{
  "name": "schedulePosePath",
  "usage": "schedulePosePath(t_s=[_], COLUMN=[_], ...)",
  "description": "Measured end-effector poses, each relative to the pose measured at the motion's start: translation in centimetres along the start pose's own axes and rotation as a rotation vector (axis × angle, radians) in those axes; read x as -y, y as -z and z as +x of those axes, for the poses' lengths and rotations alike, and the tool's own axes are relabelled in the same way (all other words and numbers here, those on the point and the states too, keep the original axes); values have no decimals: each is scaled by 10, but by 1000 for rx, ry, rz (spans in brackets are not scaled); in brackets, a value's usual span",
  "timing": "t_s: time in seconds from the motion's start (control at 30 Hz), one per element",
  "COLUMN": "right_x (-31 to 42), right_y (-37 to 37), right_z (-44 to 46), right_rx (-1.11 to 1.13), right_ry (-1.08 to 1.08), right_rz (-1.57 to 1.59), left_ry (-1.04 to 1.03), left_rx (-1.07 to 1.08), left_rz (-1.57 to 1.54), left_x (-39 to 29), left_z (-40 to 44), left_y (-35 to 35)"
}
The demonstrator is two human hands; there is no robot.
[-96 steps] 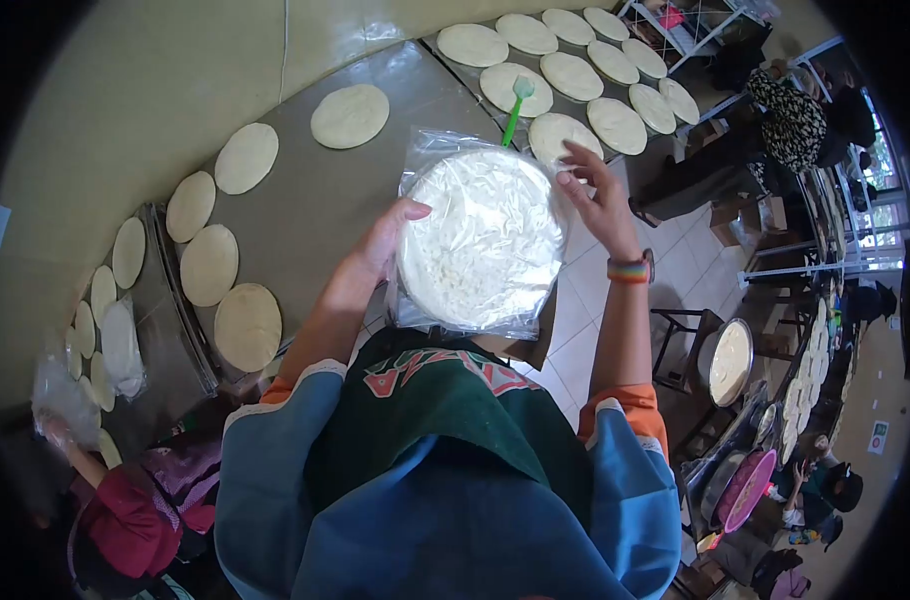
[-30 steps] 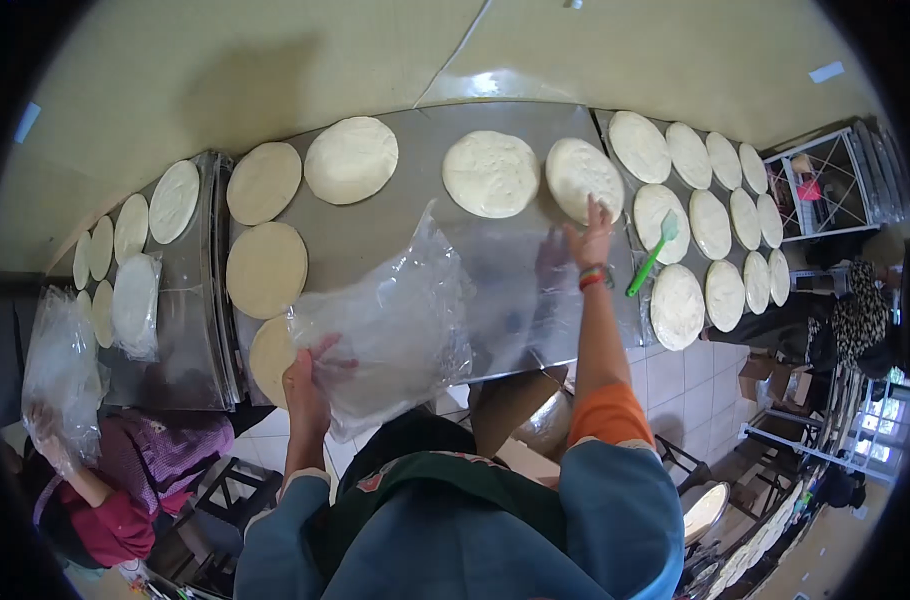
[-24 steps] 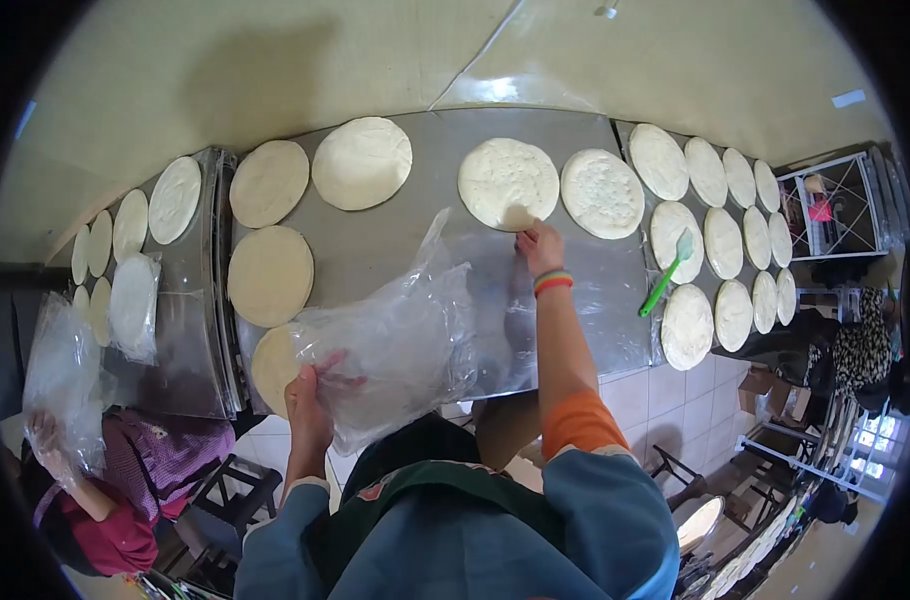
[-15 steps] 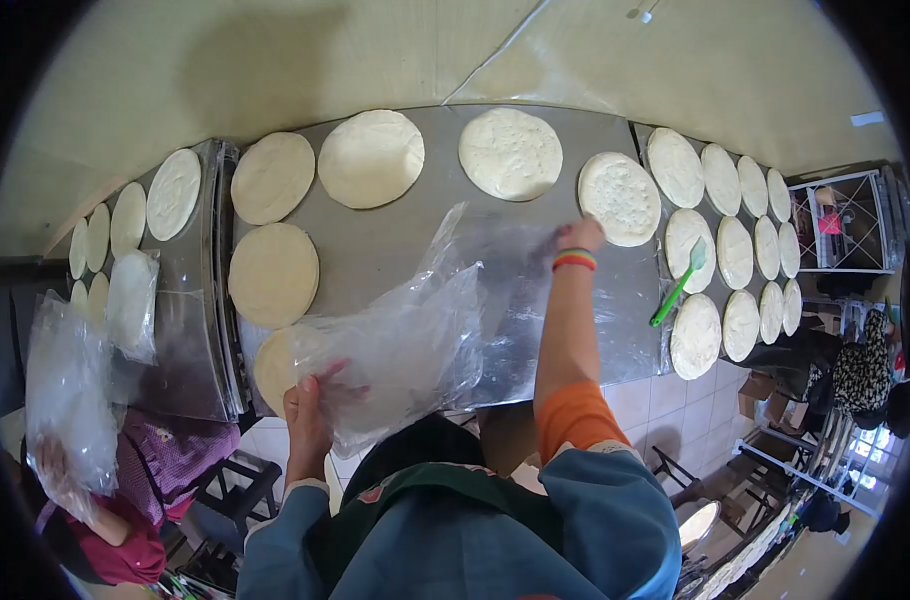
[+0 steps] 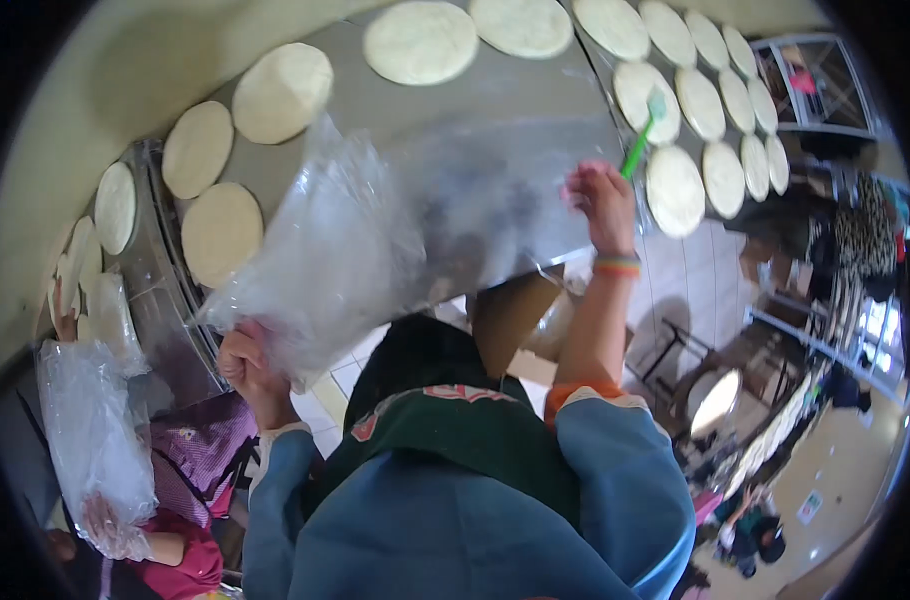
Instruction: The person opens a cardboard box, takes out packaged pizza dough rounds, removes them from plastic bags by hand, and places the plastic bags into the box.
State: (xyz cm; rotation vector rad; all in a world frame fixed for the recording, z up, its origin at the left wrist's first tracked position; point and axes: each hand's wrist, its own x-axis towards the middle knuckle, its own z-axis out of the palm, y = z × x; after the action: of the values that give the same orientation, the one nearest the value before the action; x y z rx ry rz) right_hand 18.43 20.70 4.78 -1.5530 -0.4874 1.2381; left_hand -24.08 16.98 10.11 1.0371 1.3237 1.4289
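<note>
A clear plastic bag hangs from my left hand, whose fingers are closed on its lower left corner. To the right, my right hand is raised near the metal table's right part, its fingers curled and blurred; whether it holds anything is hidden. Just beyond it, a green spatula lies with its pale head on a round dough disc. Two dough discs lie along the table's far side, and several more lie at its left.
At the lower left, a co-worker holds a clear bag beside a wrapped disc. Several dough discs cover the right table section. A cardboard box is below the front edge. A stool and a large bowl are at the right.
The view has tilted and turned. My left hand has lifted the bag leftward, and my right hand has drawn back from the dough discs. The co-worker's bag has moved lower.
</note>
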Motion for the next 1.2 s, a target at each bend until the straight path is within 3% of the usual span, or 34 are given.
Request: schedulePosePath(t_s=[0.07, 0.13, 0.17, 0.2, 0.23, 0.3, 0.37, 0.43, 0.5, 0.57, 0.6, 0.67, 0.7, 0.73, 0.8, 0.83, 0.9, 0.97, 1.0, 1.03, 1.07, 1.1, 1.13, 1.2], right_x=[-4, -26, -53, -99, -106, -214, -334, -333, -323, -311, -296, -259, -262, -241, -156, -141, -98, -31, -2, 15, 22, 26, 26, 22], right_y=[59, 102, 117, 140, 126, 156, 194, 196, 192, 184, 182, 178, 177, 172, 159, 164, 168, 163, 158, 153, 147, 142, 137, 129], right_z=[-70, -123, -144, -156, -167, -157, -107, -95, -76, -69, -73, -89, -95, -110, -154, -165, -196, -236, -255, -270, -281, -292, -302, -309], right_rx=[181, 373, 444, 599, 571, 356, 13, 56, 178, 321, 317, 218, 138, 135, 150, 145, 111, 64, 48, 32, -11, -15, -18, 37], right_ry=[-155, -606, -725, -533, -622, -15, 208, 140, 3, -140, -129, -389, -248, -244, 31, 143, 255, 274, 549, 824, 948, 1009, 1069, 1224], right_rz=[-357, -648, -707, -844, -971, -1232, -1560, -1545, -1544, -1541, -1537, -1427, -1474, -1476, -1418, -1223, -944, -871, -861, -840, -885, -963, -1042, -1156], left_ry=[-263, -193, -60, 66, 61, 27, -45, -129, -374, -365, -335, -399, -449, -452, -422, -429, -173, -200, -218, 122, 461, 666, 943, 1174], left_rx=[284, 215, 128, 38, 53, 233, 279, 323, 511, 498, 491, 529, 568, 566, 643, 636, 685, 806, 926, 1010, 1079, 1170, 1094, 1060], left_rz=[148, 105, 107, 108, 111, -5, 139, 286, 516, 505, 486, 531, 576, 573, 513, 504, 407, 406, 419, 265, 105, -153, -408, -570], left_x=[0, -28, -39, -46, -51, -57, -59, -63, -70, -78, -81, -81, -82, -82, -83, -81, -77, -61, -49, -26, -9, -23, -19, -24], left_z=[3, -6, -12, -17, -25, -38, -57, -72, -81, -97, -104, -112, -115, -120, -130, -137, -147, -146, -144, -141, -137, -142, -139, -136], left_y=[-1, -45, -62, -74, -81, -95, -101, -104, -106, -113, -115, -118, -118, -121, -133, -142, -160, -174, -181, -187, -195, -211, -222, -233])
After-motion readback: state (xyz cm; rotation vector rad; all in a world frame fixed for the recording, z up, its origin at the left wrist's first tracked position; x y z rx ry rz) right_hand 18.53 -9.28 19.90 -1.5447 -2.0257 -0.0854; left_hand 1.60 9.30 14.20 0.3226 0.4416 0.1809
